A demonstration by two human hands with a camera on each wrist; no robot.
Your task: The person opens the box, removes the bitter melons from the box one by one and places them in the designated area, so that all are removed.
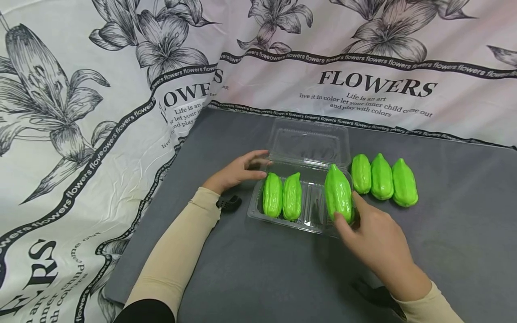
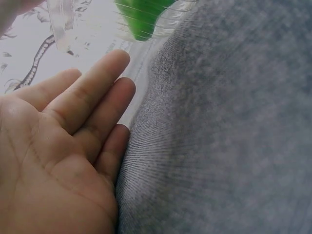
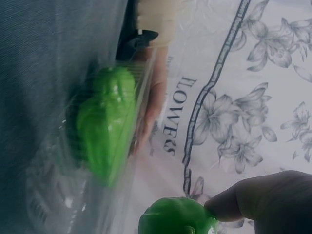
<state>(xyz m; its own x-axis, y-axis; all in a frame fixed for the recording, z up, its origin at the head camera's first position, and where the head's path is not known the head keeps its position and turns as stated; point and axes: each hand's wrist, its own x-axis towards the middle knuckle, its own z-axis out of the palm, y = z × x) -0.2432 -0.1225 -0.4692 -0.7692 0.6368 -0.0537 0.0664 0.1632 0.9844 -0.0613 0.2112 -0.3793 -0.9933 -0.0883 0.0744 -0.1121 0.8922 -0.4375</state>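
A clear plastic clamshell box [image 1: 311, 204] lies with its lid folded back, and two bright green, ridged, gourd-like fruits [image 1: 272, 195] lie side by side in its left part. My right hand [image 1: 379, 240] grips a third green fruit [image 1: 338, 190] over the box's right part, thumb on the near side. In the right wrist view, that fruit [image 3: 178, 217] shows at the bottom beside the thumb. At the box's left edge is my left hand [image 1: 240, 172], fingers extended; whether it touches the plastic I cannot tell. Its palm and loosely straight fingers [image 2: 87, 100] hold nothing in the left wrist view.
Three more green fruits [image 1: 381, 177] stand in a row on the grey table [image 1: 258, 273], right of the box. The transparent lid [image 1: 308, 141] lies toward the back. White cloth [image 1: 262, 85] with printed flowers hangs behind and along the left side.
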